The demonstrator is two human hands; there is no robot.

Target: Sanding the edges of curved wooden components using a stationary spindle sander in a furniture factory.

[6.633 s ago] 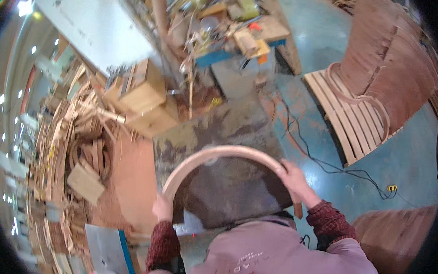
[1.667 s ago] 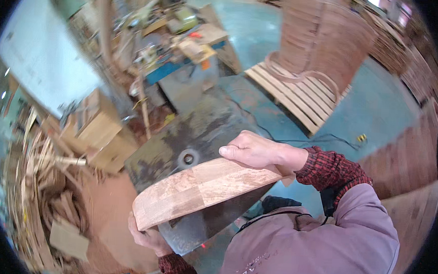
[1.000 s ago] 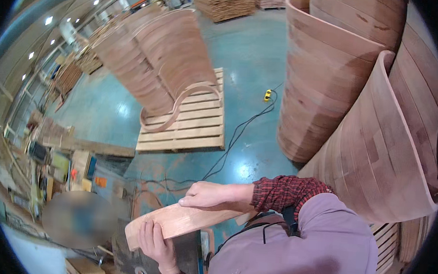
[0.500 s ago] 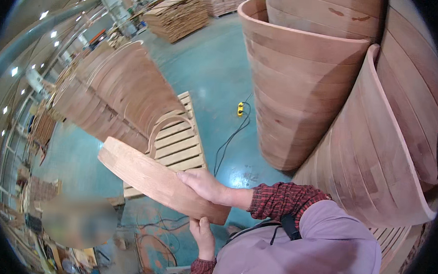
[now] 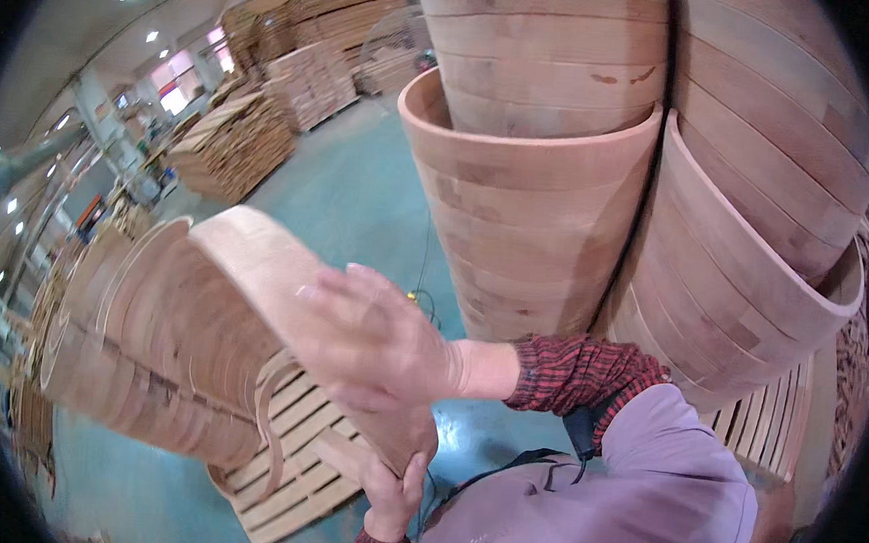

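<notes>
I hold a curved, pale wooden piece [image 5: 256,256] up in front of me with both hands. My right hand [image 5: 381,338] lies over its upper face, fingers spread along the wood, motion-blurred. My left hand [image 5: 394,483] grips the piece's lower end from underneath. The far end of the curve points up and to the left, above a leaning stack of similar curved wooden pieces [image 5: 151,354] on a slatted pallet [image 5: 287,486].
Tall nested stacks of curved wooden shells [image 5: 528,208] rise close ahead and on the right [image 5: 755,241], on another pallet [image 5: 778,422]. A yellow object with a cable [image 5: 413,295] lies on the teal floor [image 5: 350,187]. Piles of flat boards [image 5: 233,145] stand farther back.
I have turned away from the workbench toward the stacks. The curved piece has swung from low and level to raised and tilted up to the left, still in both hands.
</notes>
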